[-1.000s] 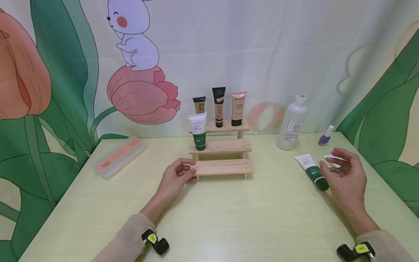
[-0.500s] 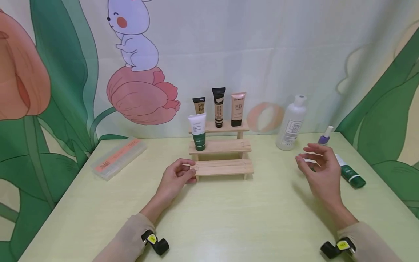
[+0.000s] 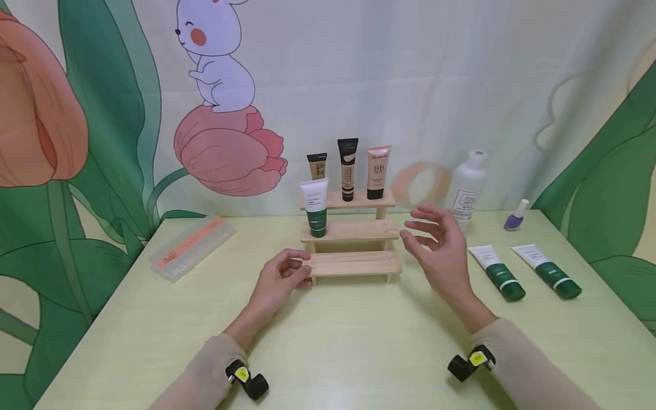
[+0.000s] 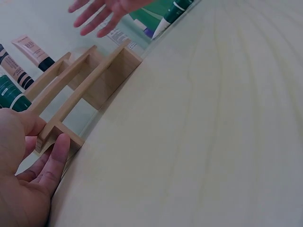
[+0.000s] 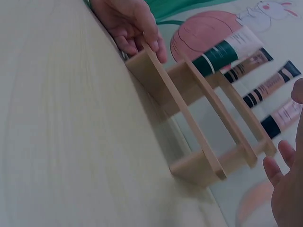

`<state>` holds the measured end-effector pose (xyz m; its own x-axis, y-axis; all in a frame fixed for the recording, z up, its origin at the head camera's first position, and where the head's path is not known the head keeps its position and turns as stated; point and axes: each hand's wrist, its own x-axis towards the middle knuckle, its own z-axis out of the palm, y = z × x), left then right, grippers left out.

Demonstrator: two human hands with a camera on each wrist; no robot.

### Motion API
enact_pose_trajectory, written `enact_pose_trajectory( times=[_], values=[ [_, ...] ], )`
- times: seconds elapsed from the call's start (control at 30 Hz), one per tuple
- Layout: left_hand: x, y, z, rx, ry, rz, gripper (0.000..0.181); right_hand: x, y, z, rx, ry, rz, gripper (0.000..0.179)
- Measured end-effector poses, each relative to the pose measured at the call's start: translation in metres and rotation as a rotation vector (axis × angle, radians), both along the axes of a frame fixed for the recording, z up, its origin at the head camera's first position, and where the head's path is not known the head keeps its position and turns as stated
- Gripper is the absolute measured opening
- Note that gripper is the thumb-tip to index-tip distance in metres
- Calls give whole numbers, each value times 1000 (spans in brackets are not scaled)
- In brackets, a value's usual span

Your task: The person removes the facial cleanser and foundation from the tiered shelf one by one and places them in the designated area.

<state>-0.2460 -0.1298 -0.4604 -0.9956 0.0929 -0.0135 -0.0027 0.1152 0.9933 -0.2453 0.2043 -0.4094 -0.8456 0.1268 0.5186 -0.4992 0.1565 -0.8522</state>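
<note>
A three-step wooden display stand (image 3: 353, 263) stands mid-table. My left hand (image 3: 281, 278) pinches the left end of its lowest step, and the left wrist view shows fingers (image 4: 60, 147) around that end. My right hand (image 3: 439, 250) hangs in the air just right of the stand, fingers apart and loosely bent, holding nothing. A white-and-green squeeze tube (image 3: 316, 208) stands upright at the left of the middle step. On the top step are a small black-capped tube (image 3: 317, 165), a taller black-and-beige tube (image 3: 348, 171) and a pink BB cream tube (image 3: 378, 171).
Two more white-and-green tubes, one nearer (image 3: 499, 274) and one farther right (image 3: 549, 273), lie on the table. Behind stand a white bottle (image 3: 466, 193), partly hidden by my right hand, and a purple nail polish bottle (image 3: 514, 219). A clear plastic case (image 3: 193, 246) lies at left.
My right hand has moved left from above the lying tubes to beside the stand, uncovering both tubes. My left hand stays on the stand. The head view has shifted slightly.
</note>
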Motion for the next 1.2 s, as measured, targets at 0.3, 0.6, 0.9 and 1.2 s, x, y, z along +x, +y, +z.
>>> enact_pose_trajectory(
  times=[0.3, 0.6, 0.9, 1.2],
  values=[
    [1, 1, 1, 10, -2, 8, 25, -14, -48, 4, 37, 11, 128, 61],
    [1, 1, 1, 10, 5, 2, 25, -26, -86, 12, 101, -22, 156, 61],
    [1, -1, 1, 12, 7, -3, 26, -41, -116, 15, 80, -25, 213, 60],
    [0, -2, 1, 32, 26, -12, 25, -50, -136, 16, 78, -70, 219, 57]
  ],
)
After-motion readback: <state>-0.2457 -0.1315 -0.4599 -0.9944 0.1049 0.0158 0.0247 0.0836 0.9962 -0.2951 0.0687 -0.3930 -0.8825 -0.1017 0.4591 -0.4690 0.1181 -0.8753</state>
